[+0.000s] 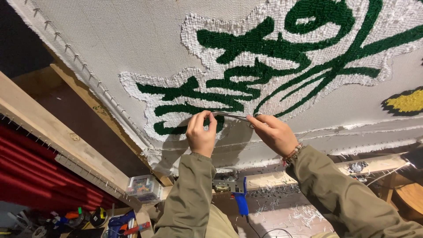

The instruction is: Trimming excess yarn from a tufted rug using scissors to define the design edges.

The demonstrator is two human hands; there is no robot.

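While two olive sleeves rise from the bottom edge, the left hand (200,134) pinches the cloth at the tufted edge and the right hand (273,132), with a beaded bracelet (293,153) at its wrist, holds thin metal scissors (231,116) flat against the tufted rug (273,57); both hands are closed in narrow grips. One blue-handled tufting gun (233,187) rests below on the wooden frame (53,132), beside one clear plastic box (143,187) of small coloured items. White yarn clippings (291,213) litter the floor. The rug's woven backing cloth is stretched over rows of nails, bearing looped green and white pile and one yellow patch (407,101).
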